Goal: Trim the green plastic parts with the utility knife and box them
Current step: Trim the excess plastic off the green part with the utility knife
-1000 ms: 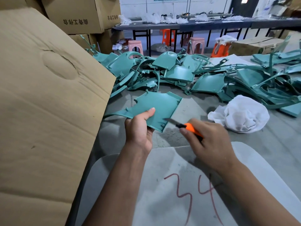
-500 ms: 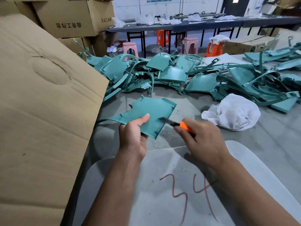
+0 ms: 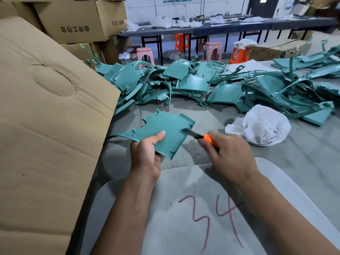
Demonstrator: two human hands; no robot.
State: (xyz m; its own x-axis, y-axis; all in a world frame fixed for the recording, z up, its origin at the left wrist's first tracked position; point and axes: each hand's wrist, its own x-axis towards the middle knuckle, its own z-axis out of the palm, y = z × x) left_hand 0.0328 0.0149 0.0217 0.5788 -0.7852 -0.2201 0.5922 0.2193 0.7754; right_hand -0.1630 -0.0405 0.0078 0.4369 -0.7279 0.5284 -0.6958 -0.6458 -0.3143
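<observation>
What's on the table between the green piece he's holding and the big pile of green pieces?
Nothing. In the head view, only bare grey table lies between the held green part and the pile of green parts.

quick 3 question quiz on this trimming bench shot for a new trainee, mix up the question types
1. True or false: the utility knife blade touches the far right edge of the held green part.
2. Multiple choice: what lies on the table right of the knife? A) a red bucket B) a white cloth C) a tape roll
3. Fill in: the number written in red on the grey sheet near the person is ___.

Key:
1. True. The right hand grips the orange handle while the left hand holds the part, thumb on top.
2. B
3. 34
</observation>
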